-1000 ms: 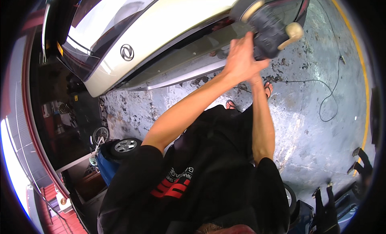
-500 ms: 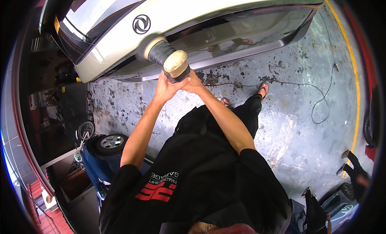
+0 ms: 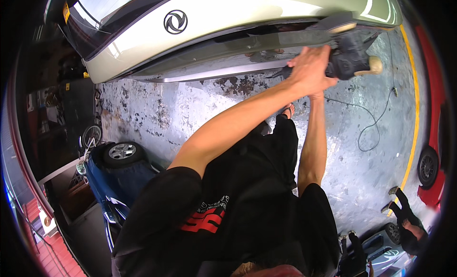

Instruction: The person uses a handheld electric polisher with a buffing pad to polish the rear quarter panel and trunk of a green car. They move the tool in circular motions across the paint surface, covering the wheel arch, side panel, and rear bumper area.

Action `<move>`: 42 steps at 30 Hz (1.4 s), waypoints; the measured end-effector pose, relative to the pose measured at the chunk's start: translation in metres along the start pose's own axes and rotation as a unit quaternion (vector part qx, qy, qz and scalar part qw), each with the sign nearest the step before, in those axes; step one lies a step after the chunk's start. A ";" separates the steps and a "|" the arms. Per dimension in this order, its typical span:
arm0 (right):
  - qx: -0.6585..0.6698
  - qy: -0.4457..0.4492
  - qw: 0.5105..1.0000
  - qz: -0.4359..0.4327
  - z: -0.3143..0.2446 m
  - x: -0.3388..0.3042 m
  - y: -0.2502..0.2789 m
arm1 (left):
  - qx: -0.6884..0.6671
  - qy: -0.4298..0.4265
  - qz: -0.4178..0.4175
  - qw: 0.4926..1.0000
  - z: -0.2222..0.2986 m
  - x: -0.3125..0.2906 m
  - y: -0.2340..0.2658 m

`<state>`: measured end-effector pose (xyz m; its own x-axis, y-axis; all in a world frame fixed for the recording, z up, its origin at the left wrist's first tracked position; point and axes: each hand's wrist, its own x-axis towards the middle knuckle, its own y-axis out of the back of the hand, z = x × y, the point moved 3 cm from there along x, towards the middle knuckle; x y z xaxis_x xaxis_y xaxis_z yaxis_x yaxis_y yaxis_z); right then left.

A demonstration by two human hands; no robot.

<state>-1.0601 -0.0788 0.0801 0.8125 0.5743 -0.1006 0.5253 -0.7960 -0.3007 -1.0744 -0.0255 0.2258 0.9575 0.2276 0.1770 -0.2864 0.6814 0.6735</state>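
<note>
A black car polisher [image 3: 350,55], blurred by motion, is up at the right end of the car's rear panel. One round pad [image 3: 340,25] is at or very near the pale bodywork; a second cream pad [image 3: 375,65] points away to the right. My left hand [image 3: 309,67] is closed round the polisher's body, its fingers reaching over the top. Below it my right hand [image 3: 318,92] is also at the tool, its fingers mostly hidden by the left hand. The pale car [image 3: 247,10] carries a round black emblem [image 3: 175,22].
A thin cord [image 3: 364,110] runs over the worn grey floor [image 3: 228,100] to my right. Beyond it are a yellow line [image 3: 413,100] and a red car [image 3: 434,134]. A blue vehicle [image 3: 97,170] and bicycle wheel [image 3: 91,135] stand left. People [image 3: 412,224] are at lower right.
The polisher has swung from the car's middle to the right end, and its body has turned. Both arms followed it, my left arm now crossing my front. The view has shifted slightly.
</note>
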 end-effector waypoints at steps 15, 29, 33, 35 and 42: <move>0.075 0.066 0.995 -0.005 0.088 -0.050 -0.217 | 0.012 0.121 -0.069 0.990 -0.145 -0.160 0.162; 0.081 -0.020 0.989 -0.125 0.106 -0.115 -0.410 | -0.265 0.207 -0.029 0.941 -0.233 -0.286 0.319; 0.017 -0.022 1.000 -0.008 0.077 -0.132 -0.327 | -0.237 0.145 -0.072 0.958 -0.173 -0.235 0.278; -0.021 -0.007 0.998 0.052 0.046 -0.137 -0.271 | -0.213 0.093 -0.078 0.969 -0.140 -0.199 0.242; -0.209 0.034 0.966 0.150 -0.112 -0.124 -0.142 | -0.434 0.059 -0.076 0.896 -0.028 -0.087 0.175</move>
<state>-1.2069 -0.0585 0.2415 0.9512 0.3033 -0.0572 0.3085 -0.9405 0.1427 -1.2086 0.0938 0.3079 0.9921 0.1239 0.0191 -0.1201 0.9832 -0.1378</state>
